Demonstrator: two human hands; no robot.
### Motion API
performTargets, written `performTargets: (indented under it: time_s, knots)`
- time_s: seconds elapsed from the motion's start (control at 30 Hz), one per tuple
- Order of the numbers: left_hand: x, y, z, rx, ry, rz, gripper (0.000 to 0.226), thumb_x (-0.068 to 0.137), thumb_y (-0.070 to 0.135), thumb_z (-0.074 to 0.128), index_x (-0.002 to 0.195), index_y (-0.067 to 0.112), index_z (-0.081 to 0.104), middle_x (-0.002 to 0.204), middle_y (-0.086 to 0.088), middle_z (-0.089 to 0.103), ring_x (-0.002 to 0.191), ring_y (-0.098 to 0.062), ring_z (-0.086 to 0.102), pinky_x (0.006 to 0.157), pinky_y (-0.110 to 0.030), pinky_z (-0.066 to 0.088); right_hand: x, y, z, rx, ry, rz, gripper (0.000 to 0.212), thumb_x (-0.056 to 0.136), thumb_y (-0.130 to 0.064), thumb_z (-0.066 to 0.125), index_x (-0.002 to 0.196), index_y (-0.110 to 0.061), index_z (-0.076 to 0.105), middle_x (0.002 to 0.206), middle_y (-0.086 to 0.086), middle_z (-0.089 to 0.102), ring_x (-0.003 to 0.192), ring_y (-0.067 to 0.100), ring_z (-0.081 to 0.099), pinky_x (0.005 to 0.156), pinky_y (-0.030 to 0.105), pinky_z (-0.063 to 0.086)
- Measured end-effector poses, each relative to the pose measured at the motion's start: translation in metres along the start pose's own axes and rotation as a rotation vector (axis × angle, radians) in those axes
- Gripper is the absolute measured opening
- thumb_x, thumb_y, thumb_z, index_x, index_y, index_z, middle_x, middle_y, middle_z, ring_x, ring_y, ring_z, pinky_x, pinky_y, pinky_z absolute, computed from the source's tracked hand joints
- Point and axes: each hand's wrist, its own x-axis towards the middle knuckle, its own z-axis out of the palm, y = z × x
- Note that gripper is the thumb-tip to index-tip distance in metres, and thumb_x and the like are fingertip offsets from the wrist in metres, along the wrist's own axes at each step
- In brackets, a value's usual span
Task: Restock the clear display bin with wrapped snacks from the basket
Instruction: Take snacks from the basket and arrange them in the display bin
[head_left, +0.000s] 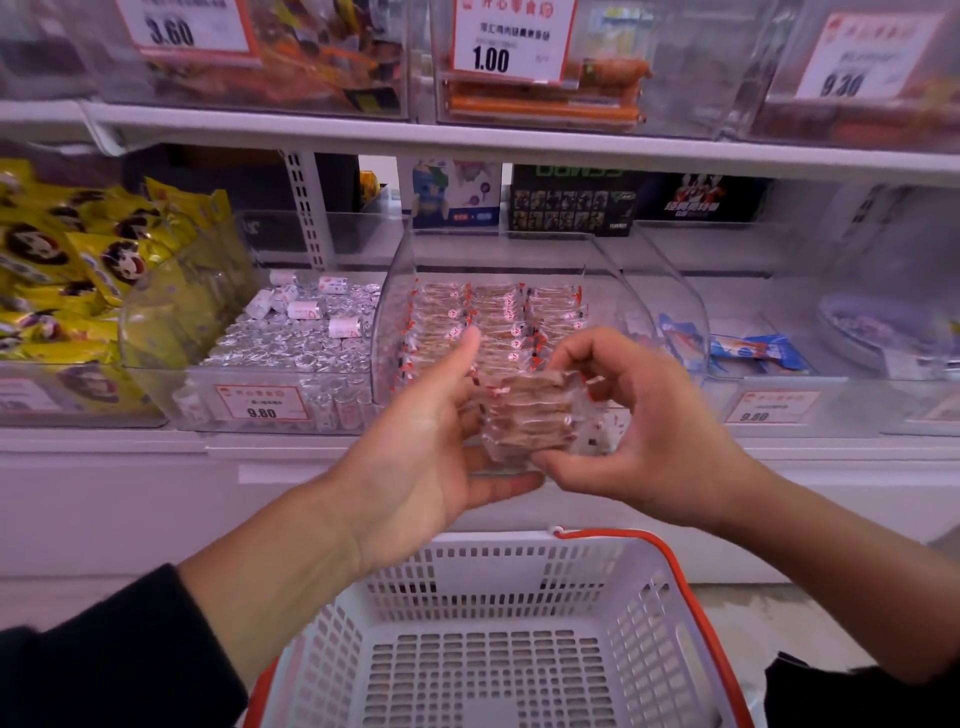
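A stack of wrapped brown snacks (530, 415) in clear wrappers with red marks sits between both hands, just in front of the clear display bin (400, 291). My left hand (431, 431) cups the stack from the left and below, thumb up. My right hand (639, 415) pinches it from the right with curled fingers. Inside the bin lie neat rows of the same snacks (493, 312). Below the hands stands the white basket (498, 644) with a red handle; its visible floor shows no snacks.
Left of the bin is a bin of silver-wrapped candies (291, 338), then yellow panda packets (67, 260). Blue-wrapped snacks (753, 353) lie in the bin to the right. An upper shelf (519, 140) with price tags overhangs.
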Motion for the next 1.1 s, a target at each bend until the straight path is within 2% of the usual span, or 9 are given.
performTargets:
  time_s: [0.1,0.2,0.37,0.53,0.63,0.77,0.87,1.0,1.1]
  knots:
    - [0.006,-0.019,0.019,-0.076,0.186,0.191,0.051,0.091,0.049,0.054,0.119,0.008,0.068,0.113,-0.014,0.073,0.105,-0.026,0.070,0.082,-0.035,0.061,-0.002,-0.002,0.011,-0.160,0.029,-0.093,0.060,0.067,-0.022,0.081,0.123,-0.023,0.059,0.108,-0.013,0.067,0.098,0.005,0.064,0.087,0.023,0.050]
    - [0.012,-0.026,0.023,-0.074,0.396,0.296,0.035,0.094,0.034,0.059,0.114,0.005,0.066,0.103,-0.015,0.075,0.088,-0.023,0.073,0.070,-0.032,0.060,0.000,-0.004,0.014,-0.324,-0.033,-0.133,0.064,0.074,-0.030,0.078,0.132,-0.024,0.053,0.117,-0.004,0.065,0.108,0.012,0.060,0.093,0.026,0.046]
    - [0.021,-0.015,0.027,0.266,0.585,0.498,0.019,0.093,0.029,0.064,0.106,0.015,0.060,0.102,-0.011,0.072,0.099,-0.028,0.070,0.093,-0.050,0.054,0.022,-0.017,-0.004,-0.484,-0.112,-0.210,0.054,0.076,-0.024,0.081,0.124,-0.013,0.060,0.116,0.000,0.062,0.106,0.011,0.054,0.092,0.013,0.037]
    - [0.037,0.019,0.035,0.457,0.437,0.579,0.028,0.100,0.038,0.050,0.119,0.018,0.057,0.109,-0.004,0.071,0.100,-0.017,0.069,0.094,-0.042,0.054,0.060,-0.024,-0.040,-0.546,-0.110,-0.203,0.046,0.066,-0.033,0.076,0.107,-0.020,0.063,0.095,-0.008,0.064,0.083,0.007,0.057,0.076,0.022,0.046]
    - [0.045,0.029,0.020,0.641,0.359,0.555,0.032,0.102,0.045,0.040,0.119,0.025,0.059,0.112,0.003,0.069,0.107,-0.012,0.064,0.098,-0.040,0.050,0.074,-0.008,-0.069,-0.435,-0.188,0.043,0.039,0.064,-0.028,0.079,0.100,-0.020,0.065,0.088,-0.006,0.070,0.078,0.011,0.066,0.075,0.031,0.054]
    - [0.055,0.032,-0.008,1.116,0.299,0.607,0.020,0.100,0.024,0.054,0.116,0.027,0.065,0.107,0.019,0.065,0.100,0.009,0.058,0.088,-0.016,0.046,0.082,0.019,-0.088,-0.283,-0.419,0.269,0.032,0.069,-0.005,0.083,0.096,-0.014,0.068,0.084,0.005,0.074,0.069,0.011,0.066,0.065,0.023,0.053]
    - [0.067,0.026,-0.020,1.210,0.302,0.602,0.017,0.097,0.021,0.059,0.111,0.025,0.068,0.106,0.018,0.065,0.099,0.007,0.058,0.084,-0.010,0.044,0.089,0.024,-0.081,-0.441,-0.543,0.271,0.028,0.068,-0.021,0.083,0.092,-0.022,0.068,0.084,-0.005,0.073,0.074,0.008,0.068,0.072,0.032,0.056]
    - [0.079,0.016,-0.029,1.245,0.285,0.583,0.016,0.094,0.018,0.064,0.106,0.026,0.068,0.100,0.018,0.066,0.093,0.004,0.060,0.074,-0.010,0.045,0.097,0.021,-0.070,-0.711,-0.611,0.220,0.030,0.066,-0.043,0.080,0.087,-0.029,0.063,0.084,-0.014,0.064,0.080,0.004,0.059,0.077,0.036,0.053]
    - [0.082,0.012,-0.034,1.323,0.248,0.593,0.018,0.094,0.021,0.063,0.109,0.029,0.067,0.102,0.018,0.065,0.094,0.001,0.060,0.083,-0.025,0.049,0.096,0.020,-0.061,-0.742,-0.659,0.226,0.031,0.066,-0.044,0.080,0.081,-0.033,0.056,0.085,-0.016,0.059,0.081,0.003,0.056,0.075,0.031,0.050]
